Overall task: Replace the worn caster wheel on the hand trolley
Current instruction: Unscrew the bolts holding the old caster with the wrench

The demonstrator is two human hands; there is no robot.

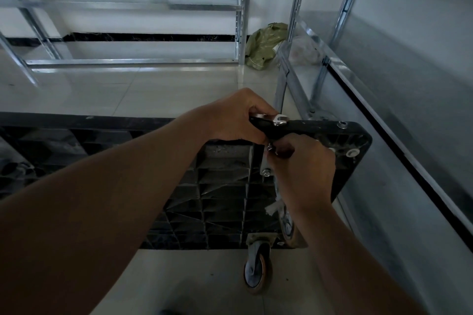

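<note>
Flanking trolley point(358, 133): steel shelving point(317, 69), green bag point(263, 46).

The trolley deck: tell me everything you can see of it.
The trolley deck is black, plastic-looking, and stands tipped on edge on the tiled floor, its ribbed, dusty underside facing the camera. Rounded corner at upper right with silver bolt heads. One caster, grey hub and orange tread, hangs off the lower edge; a second sits partly hidden behind the right hand. The left hand holds a wrench on the top edge; the right hand grips something small below.
</note>
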